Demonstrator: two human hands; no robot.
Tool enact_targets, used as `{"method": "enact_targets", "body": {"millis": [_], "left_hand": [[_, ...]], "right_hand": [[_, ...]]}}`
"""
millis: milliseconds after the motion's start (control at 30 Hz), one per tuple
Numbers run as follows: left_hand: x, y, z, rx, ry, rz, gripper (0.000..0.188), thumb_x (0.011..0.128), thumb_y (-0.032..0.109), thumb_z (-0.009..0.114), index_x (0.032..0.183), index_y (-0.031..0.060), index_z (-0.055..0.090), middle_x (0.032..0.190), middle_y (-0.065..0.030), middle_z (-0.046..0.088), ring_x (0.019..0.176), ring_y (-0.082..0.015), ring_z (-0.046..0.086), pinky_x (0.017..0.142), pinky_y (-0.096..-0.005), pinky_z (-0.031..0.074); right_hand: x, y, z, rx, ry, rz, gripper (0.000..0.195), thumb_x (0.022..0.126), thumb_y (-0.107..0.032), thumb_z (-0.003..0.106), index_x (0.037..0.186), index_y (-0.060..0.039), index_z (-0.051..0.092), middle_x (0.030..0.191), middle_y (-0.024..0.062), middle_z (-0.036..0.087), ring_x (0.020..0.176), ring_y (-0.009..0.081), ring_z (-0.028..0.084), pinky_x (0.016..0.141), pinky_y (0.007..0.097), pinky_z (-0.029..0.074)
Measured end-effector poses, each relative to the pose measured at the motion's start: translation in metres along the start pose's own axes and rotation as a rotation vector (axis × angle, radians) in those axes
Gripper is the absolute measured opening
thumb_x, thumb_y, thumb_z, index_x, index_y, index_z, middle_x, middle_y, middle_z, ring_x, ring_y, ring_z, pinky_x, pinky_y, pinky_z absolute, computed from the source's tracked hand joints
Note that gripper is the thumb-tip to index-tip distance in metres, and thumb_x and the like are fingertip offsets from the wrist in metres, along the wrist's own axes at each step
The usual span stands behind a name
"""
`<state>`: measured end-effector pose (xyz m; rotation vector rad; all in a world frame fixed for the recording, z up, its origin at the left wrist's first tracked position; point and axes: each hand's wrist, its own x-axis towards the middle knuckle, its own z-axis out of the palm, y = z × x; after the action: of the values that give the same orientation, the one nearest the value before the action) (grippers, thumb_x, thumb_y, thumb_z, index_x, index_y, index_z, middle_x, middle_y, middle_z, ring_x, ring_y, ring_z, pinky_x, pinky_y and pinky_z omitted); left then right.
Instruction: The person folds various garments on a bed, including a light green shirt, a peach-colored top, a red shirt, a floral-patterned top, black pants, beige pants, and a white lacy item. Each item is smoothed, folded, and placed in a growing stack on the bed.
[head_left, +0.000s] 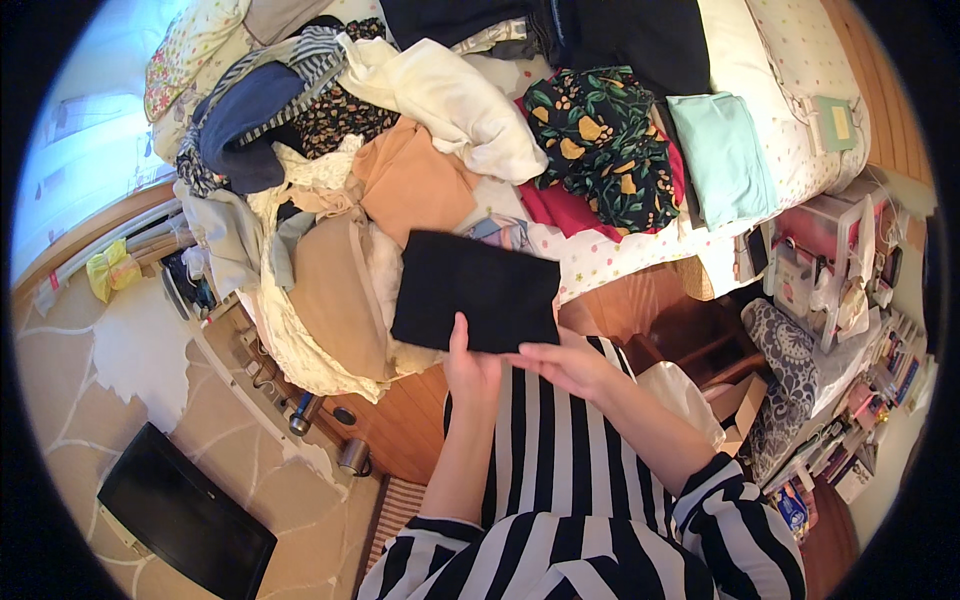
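Observation:
A black garment (478, 289), folded into a flat rectangle, is held up in front of me by both hands. My left hand (471, 360) grips its near edge, with the thumb on top. At the near right corner is my right hand (566, 360), its thumb along the edge and its other fingers partly hidden under the cloth. Just beyond lies a heap of loose clothes on the bed, among them an orange-tan garment (416, 176), a white one (457, 105) and a brown one (330, 292).
Right of the heap, a black floral garment (600, 142) rests on red cloth (559, 206). A folded mint-green cloth (721, 161) lies near the bed's right side. Clear plastic drawers (806, 270) stand at the right. A dark flat screen (187, 514) is at the lower left, a metal mug (355, 456) nearby.

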<state>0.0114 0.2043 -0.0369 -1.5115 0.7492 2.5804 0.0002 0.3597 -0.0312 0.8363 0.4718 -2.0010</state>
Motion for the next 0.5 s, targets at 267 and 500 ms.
{"method": "enact_targets", "body": {"millis": [267,500], "left_hand": [[-0.067,0.020,0.016,0.933,-0.252,0.140,0.044,0.091,0.008,0.063,0.132,0.0007,0.049,0.127,-0.0112,0.056,0.116,-0.0210,0.054,0.098,-0.0349,0.044],[-0.076,0.004,0.068,1.151,-0.798,-0.561,0.037,0.092,0.025,0.066,0.117,-0.0008,0.060,0.104,-0.0107,0.066,0.094,-0.0160,0.059,0.085,-0.0298,0.047]], "right_hand": [[-0.048,-0.034,-0.058,0.039,-0.141,-0.105,0.091,0.081,-0.056,0.067,0.152,-0.0224,0.021,0.153,0.0072,0.030,0.126,0.0251,0.046,0.103,0.0453,0.035],[-0.045,-0.033,-0.100,0.107,0.040,0.048,0.064,0.096,-0.050,0.045,0.145,-0.0095,0.036,0.138,0.0151,0.049,0.129,0.0314,0.046,0.109,0.0558,0.032]]}}
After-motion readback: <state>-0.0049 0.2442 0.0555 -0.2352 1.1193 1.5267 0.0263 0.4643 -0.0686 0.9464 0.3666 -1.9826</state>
